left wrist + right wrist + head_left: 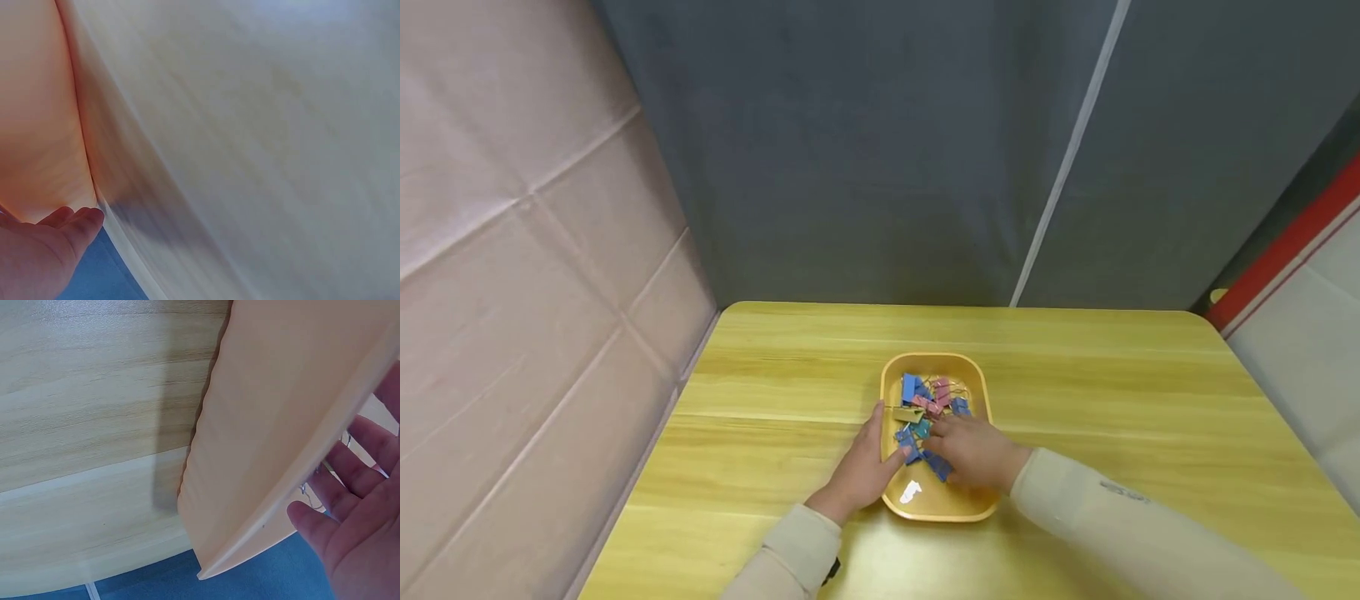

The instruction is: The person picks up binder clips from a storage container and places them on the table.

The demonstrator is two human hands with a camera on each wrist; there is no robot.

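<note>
A yellow-orange plastic tray [951, 507] holds several binder clips, among them a blue clip [909, 388], a pink clip [942, 390], a yellow clip [906, 414] and a teal clip [921, 429]. My left hand [863, 468] holds the tray's left side, fingers along the outer wall, thumb over the rim beside blue clips. In the left wrist view, its fingertips meet the tray wall [40, 119]. My right hand [976, 450] reaches over the right rim, its spread, slightly bent fingers [353, 472] among the clips. Part of the pile is hidden under it.
The tray rests on a wood-grain table [775, 400]. A dark grey panel [850, 167] stands behind the table's far edge. A pale padded wall [535, 333] runs along the left, and a red-edged white panel [1300, 333] stands on the right.
</note>
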